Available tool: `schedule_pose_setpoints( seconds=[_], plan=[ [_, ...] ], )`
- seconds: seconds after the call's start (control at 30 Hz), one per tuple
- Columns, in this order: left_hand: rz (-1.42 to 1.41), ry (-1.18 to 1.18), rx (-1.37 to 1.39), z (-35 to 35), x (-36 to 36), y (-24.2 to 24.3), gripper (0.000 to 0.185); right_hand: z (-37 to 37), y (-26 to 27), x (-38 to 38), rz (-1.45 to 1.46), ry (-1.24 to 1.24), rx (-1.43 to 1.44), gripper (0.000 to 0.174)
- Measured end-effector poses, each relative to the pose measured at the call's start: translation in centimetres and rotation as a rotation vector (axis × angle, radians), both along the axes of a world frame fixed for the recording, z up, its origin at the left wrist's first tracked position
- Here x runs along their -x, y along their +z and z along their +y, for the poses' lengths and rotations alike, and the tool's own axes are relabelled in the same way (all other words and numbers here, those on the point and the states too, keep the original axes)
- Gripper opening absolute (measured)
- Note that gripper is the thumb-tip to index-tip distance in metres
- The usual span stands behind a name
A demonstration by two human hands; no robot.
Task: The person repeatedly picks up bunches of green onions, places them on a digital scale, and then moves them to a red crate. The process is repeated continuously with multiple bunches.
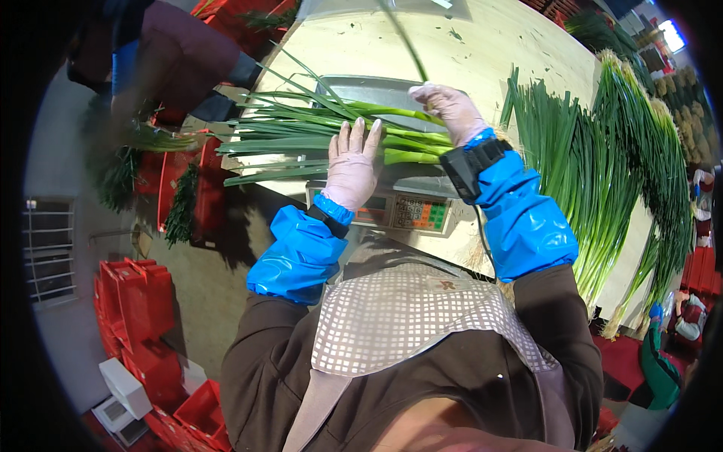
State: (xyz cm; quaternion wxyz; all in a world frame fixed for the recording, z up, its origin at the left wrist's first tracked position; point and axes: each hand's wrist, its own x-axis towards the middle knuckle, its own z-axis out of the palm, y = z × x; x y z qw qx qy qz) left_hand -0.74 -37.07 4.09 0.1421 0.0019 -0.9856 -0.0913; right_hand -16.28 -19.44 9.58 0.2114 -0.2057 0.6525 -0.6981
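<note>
A loose bundle of green onions (282, 133) lies crosswise over the metal pan of a digital scale (367, 85), leaves to the left and pale stems to the right. My left hand (353, 166), in a thin translucent glove, rests flat on the bundle with its fingers extended and slightly apart. Over the right end of the pan, my gloved right hand (452, 113) pinches a single green onion stalk (408, 42), which rises blurred towards the top of the view. The scale's keypad and display (418, 212) face me, partly covered by my left hand.
Many green onions (587, 169) lie in rows on the pale table (474, 45) at right. Another person (181, 62) stands at upper left near red crates (209, 181). More red crates (138, 299) are stacked lower left. A dark cable (483, 237) hangs from my right wrist.
</note>
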Motion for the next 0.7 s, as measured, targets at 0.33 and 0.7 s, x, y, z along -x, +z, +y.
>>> schedule_pose_setpoints(
  seconds=[0.33,0.7],
  plan=[
    [0.049,-0.078,0.075,-0.1,0.2,1.7,0.096,31.9,-2.4,-11.2,0.059,-0.928,0.233,0.045],
    [0.174,-0.310,-0.154,5.6,-2.5,6.4,0.078,61.5,-12.7,-45.7,-0.593,-1.875,-1.138,0.055]
  ],
)
